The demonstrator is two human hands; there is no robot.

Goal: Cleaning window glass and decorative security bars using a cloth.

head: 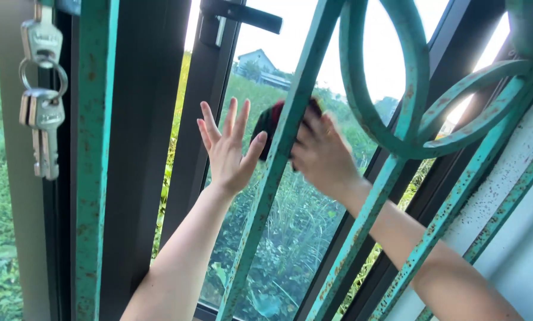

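I see both arms passed through the teal window grille (pixel 361 220) to the glass pane (pixel 290 238). My right hand (pixel 321 156) clutches a dark red cloth (pixel 270 122) pressed on the glass; my left hand (pixel 228 148), splayed flat and holding nothing, sits just left of it.

My left hand (pixel 228 148): flat, fingers spread on the window glass (pixel 314 202).
My right hand (pixel 321 156): presses a dark cloth (pixel 270 122) there.

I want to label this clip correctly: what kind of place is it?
Probably a house window in the countryside: a rusty teal grille, keys hanging by the frame, and grassy fields with a distant house outside.
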